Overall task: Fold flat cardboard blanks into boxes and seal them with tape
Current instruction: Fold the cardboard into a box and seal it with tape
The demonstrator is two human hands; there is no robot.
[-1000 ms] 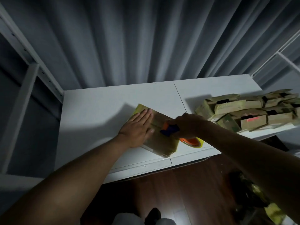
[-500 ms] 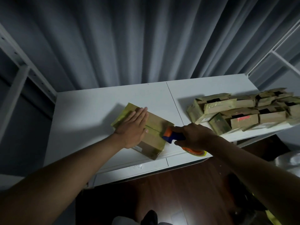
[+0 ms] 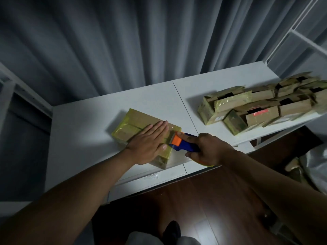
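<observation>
At about nine o'clock from the bench's point(image 3: 85, 124) middle seam lies the cardboard box point(image 3: 139, 124), wrapped in yellowish tape, its long axis running from ten o'clock down to four o'clock. The left hand point(image 3: 147, 143) lies flat on the box's near half, fingers straight and together, pointing toward two o'clock, pressing rather than gripping. Just to its right the tape dispenser point(image 3: 184, 143) meets the box's near-right edge, orange head on the cardboard, blue handle trailing toward four o'clock. The right hand point(image 3: 207, 149) is wrapped around that handle, index finger stretched along its top toward the orange head. Farther right, at two o'clock, a heap of taped boxes point(image 3: 256, 105) sits well apart from the work.

Compared with half a second ago, the dispenser's head has come onto the box edge beside the left thumb, and the right index finger has extended along the handle; the left hand has stayed flat on the box.
</observation>
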